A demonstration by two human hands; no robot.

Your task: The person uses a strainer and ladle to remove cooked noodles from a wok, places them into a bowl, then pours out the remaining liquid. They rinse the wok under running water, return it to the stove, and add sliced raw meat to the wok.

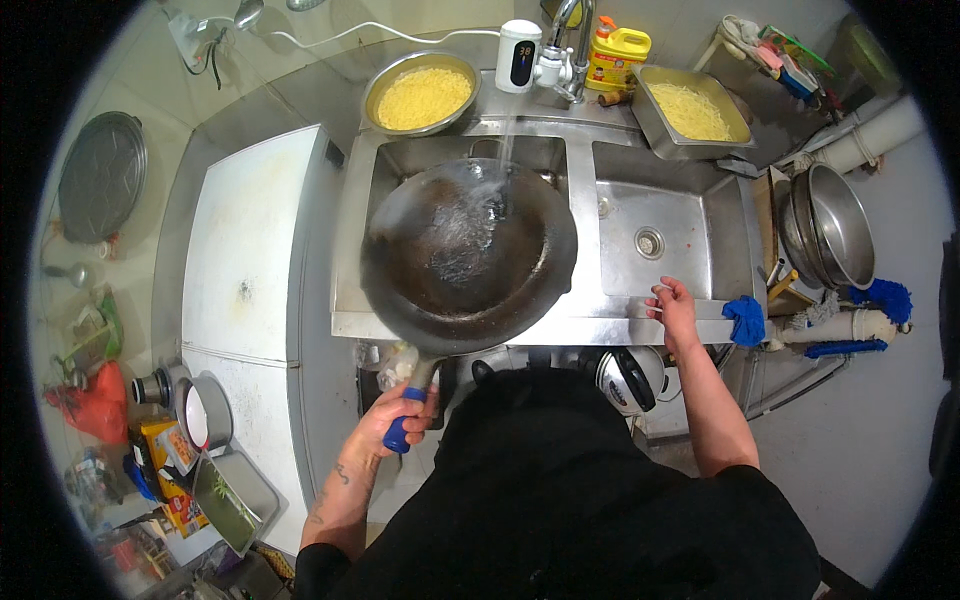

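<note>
My left hand point(394, 424) grips the blue sleeve of the wok handle point(397, 435). The large dark wok point(450, 292) lies over the left sink basin point(386, 157) and hides most of it. Water point(508, 139) pours from the tap heater point(519, 56) into the wok, where it splashes and ripples. My right hand point(673, 311) hangs over the front edge of the right sink basin point(652, 195), fingers apart and holding nothing. A blue cloth point(745, 321) lies over the front rim just right of it.
Behind the sinks stand a steel bowl point(367, 105) of yellow grains, a yellow jug point(619, 56) and a steel pan point(652, 131) of pale shreds. Steel bowls point(844, 225) are stacked at right. A white chest point(244, 247) flanks the left side. Below the sink sits a lidded pot point(619, 382).
</note>
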